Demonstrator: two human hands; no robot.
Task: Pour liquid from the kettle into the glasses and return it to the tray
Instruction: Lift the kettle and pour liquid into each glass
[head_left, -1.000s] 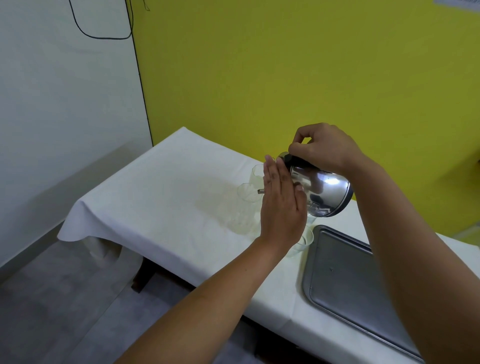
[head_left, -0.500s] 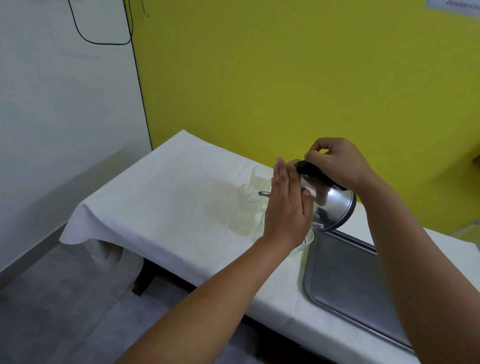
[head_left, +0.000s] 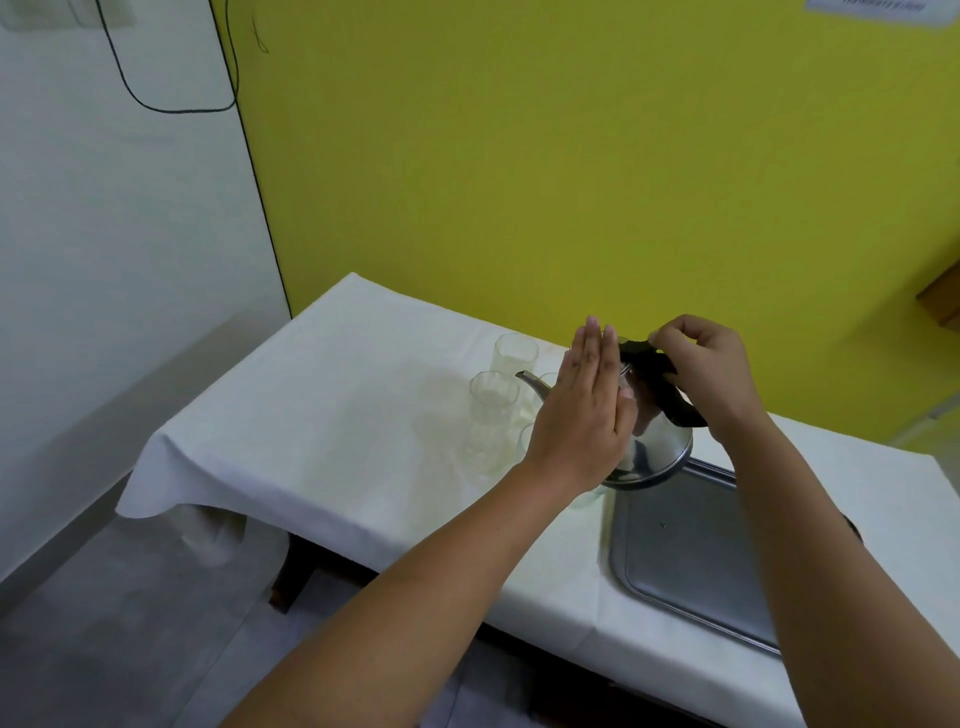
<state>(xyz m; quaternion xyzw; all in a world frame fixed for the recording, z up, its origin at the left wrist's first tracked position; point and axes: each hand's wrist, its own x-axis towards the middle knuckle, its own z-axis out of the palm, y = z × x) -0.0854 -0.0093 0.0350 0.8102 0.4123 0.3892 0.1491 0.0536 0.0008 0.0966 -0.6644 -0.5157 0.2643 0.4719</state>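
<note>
The right hand (head_left: 711, 374) grips the black handle (head_left: 662, 387) of the steel kettle (head_left: 657, 447), held above the metal tray's (head_left: 691, 561) near-left corner. The left hand (head_left: 582, 415) lies flat and open against its side. Its spout (head_left: 532, 382) points toward the glasses (head_left: 493, 400).

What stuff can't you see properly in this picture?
- Head view: the left hand covers most of the kettle and some glasses.
- How full the glasses are: too faint to tell.
- Tray: partly behind the right arm.
- Wall sign, top right: cut off, blurred.
</note>
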